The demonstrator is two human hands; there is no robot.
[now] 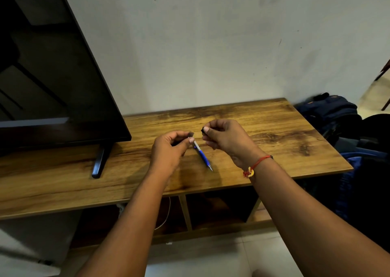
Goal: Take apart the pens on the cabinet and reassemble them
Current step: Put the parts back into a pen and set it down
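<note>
Between your hands, on the brown wood-grain cabinet top, lies the blue-and-silver pen, its tip toward you. Your left hand pinches a small grey piece; your right hand pinches a small black piece. A black flat television stands to the left.

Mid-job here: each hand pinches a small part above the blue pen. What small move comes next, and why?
Probably ease the dark part in the right hand toward the grey part in the left hand and line them up. They face each other, close but apart; the pen seems to lie on the cabinet and can wait. Blur hides the parts' shapes.
</note>
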